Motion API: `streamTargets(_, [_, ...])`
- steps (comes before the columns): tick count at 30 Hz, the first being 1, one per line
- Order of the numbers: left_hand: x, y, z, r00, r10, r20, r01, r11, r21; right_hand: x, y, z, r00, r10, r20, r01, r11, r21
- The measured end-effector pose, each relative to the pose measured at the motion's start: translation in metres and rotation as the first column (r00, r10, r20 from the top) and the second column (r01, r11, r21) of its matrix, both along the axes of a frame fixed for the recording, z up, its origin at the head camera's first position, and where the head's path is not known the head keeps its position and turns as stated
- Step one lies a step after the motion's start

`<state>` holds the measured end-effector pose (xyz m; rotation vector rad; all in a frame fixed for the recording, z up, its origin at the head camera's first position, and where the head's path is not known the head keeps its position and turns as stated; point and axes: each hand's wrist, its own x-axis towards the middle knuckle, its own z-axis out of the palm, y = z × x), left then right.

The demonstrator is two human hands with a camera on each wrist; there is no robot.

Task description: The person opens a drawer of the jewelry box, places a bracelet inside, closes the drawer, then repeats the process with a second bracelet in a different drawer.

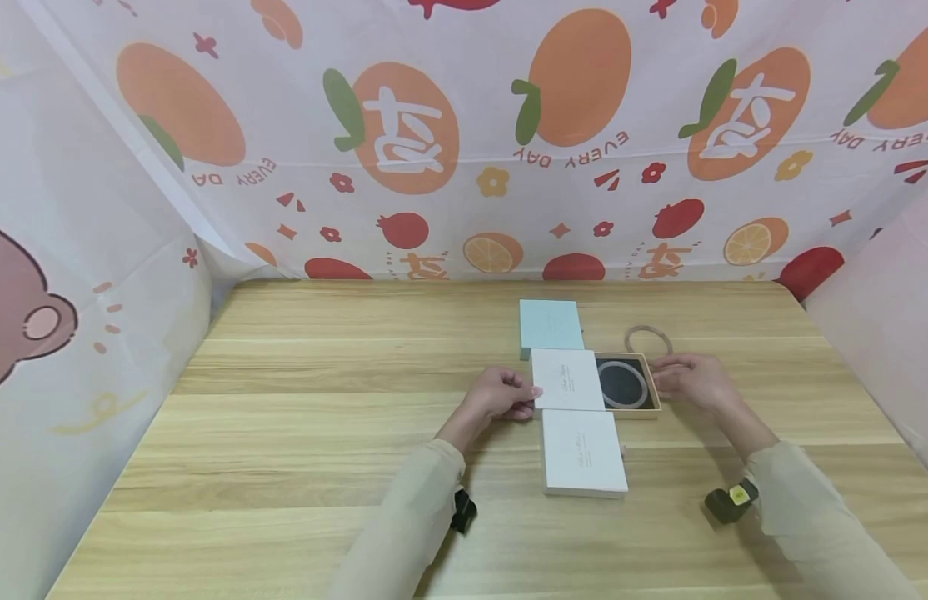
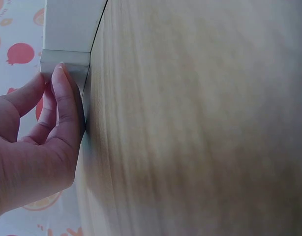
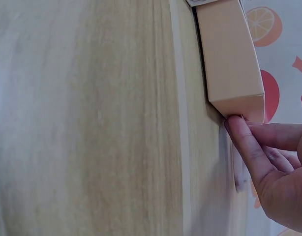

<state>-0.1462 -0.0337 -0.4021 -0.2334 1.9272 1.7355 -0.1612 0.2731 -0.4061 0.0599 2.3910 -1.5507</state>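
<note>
Here's the left hand (image 1: 501, 392), thumb and fingers pinching the left end of the white sleeve (image 1: 563, 379), with the box lying directly to that hand's right on the wooden tabletop (image 1: 321, 433). Over on the opposite end, the drawer (image 1: 633, 414) juts out of the sleeve, and the right hand (image 1: 694, 382) is right there, just past its outer wall! Thumb and forefinger come together at that wall, pinching the drawer's end, though the fingertips partly hide the exact spot they grip. Inside the drawer, on dark lining, lies a pale bangle (image 1: 645, 388), flat, between the two hands and nearer the right. A second bangle (image 1: 648, 328) sits on the wood just beyond the right hand's fingers. Round the sleeve: a pale blue box (image 1: 551, 324) on the far side, another white box (image 1: 584, 450) on the near side.
</note>
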Motion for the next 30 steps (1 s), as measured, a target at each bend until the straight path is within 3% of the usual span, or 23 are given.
streamTargets(6, [-0.001, -0.001, 0.001, 1.0, -0.004, 0.005, 0.004, 1.0, -0.002, -0.003, -0.008, 0.004, 1.0, 0.023, 0.009, -0.023, 0.999, 0.04])
streamTargets(16, [0.0, 0.0, 0.0, 1.0, 0.001, -0.004, -0.001, 1.0, -0.013, -0.005, -0.021, 0.006, 0.999, 0.045, 0.009, -0.045, 0.998, -0.035])
streamTargets(24, [-0.001, 0.0, -0.001, 1.0, -0.001, -0.003, 0.001, 1.0, -0.008, -0.008, -0.026, 0.005, 0.996, 0.087, -0.007, -0.087, 0.996, 0.002])
streamTargets(30, [-0.001, 0.0, -0.001, 1.0, 0.006, 0.002, -0.006, 1.0, -0.005, -0.009, -0.029, 0.005, 0.995, 0.1, 0.028, -0.098, 0.992, -0.08])
